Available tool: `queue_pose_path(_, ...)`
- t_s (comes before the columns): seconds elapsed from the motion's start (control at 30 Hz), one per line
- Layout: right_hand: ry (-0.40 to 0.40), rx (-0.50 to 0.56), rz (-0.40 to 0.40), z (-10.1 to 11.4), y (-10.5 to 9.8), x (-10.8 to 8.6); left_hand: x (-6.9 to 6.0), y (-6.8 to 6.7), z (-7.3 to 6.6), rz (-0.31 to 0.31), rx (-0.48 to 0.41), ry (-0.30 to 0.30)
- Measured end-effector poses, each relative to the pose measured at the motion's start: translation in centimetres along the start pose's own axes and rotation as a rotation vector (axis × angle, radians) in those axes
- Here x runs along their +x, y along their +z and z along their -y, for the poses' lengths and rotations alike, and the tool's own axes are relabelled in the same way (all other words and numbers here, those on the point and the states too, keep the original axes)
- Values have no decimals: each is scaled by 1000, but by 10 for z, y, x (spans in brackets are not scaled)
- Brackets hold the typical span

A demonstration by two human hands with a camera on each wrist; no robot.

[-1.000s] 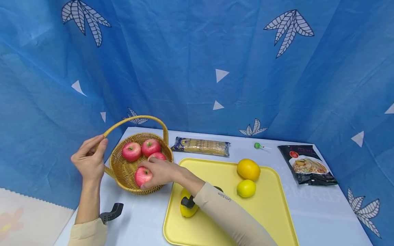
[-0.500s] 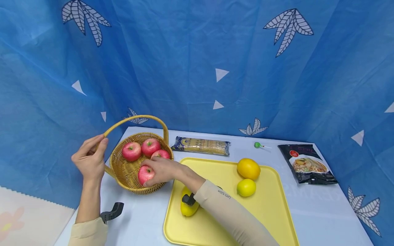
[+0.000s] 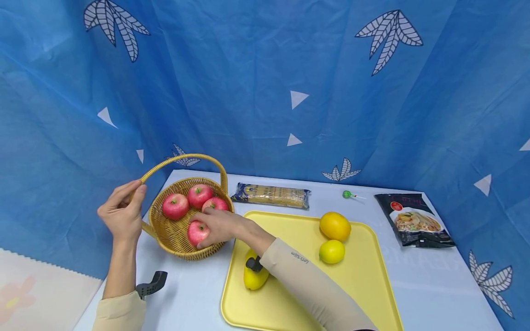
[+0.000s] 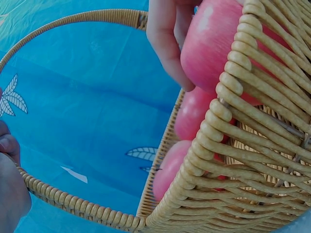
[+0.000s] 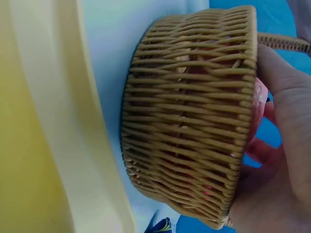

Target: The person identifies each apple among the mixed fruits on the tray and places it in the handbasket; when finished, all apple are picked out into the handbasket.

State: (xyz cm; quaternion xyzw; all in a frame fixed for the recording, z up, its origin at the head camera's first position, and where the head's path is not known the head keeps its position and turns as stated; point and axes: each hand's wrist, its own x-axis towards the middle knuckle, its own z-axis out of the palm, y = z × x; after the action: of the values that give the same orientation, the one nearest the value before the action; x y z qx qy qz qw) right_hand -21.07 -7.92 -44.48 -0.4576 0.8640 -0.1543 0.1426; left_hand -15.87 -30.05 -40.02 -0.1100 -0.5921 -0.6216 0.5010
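Note:
A woven basket (image 3: 167, 234) with a tall arched handle (image 3: 186, 156) stands at the left of the table. My left hand (image 3: 124, 209) pinches the handle on its left side. Reaching into the basket from the right, my right hand (image 3: 223, 227) holds a red apple (image 3: 197, 232) with thumb and fingers around it. Farther back in the basket lie a left apple (image 3: 175, 206), a middle apple (image 3: 200, 196) and a right apple (image 3: 215, 203), partly covered by my right hand. In the right wrist view the basket's wall (image 5: 189, 111) hides most of the fruit.
Right of the basket lies a yellow tray (image 3: 352, 294) with a mango-like orange-yellow fruit (image 3: 335, 226), a lemon (image 3: 331, 251) and another yellow fruit (image 3: 254, 278) under my right forearm. Behind are a noodle packet (image 3: 271, 196), a green lollipop (image 3: 347, 194) and a black food bag (image 3: 414, 220).
My right hand and its apple have shifted slightly right and back inside the basket. The left and middle apples have rolled a little to the left. My left hand stays on the handle.

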Motion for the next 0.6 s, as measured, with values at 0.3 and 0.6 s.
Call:
queue_pose_path(0.3, -15, -44, 6, -3, 0, 8, 1, -2, 3, -3, 10, -5)
queue_pose_path(0.6, -15, -76, 35, -3, -4, 17, 0, -2, 1, -4, -3, -7)
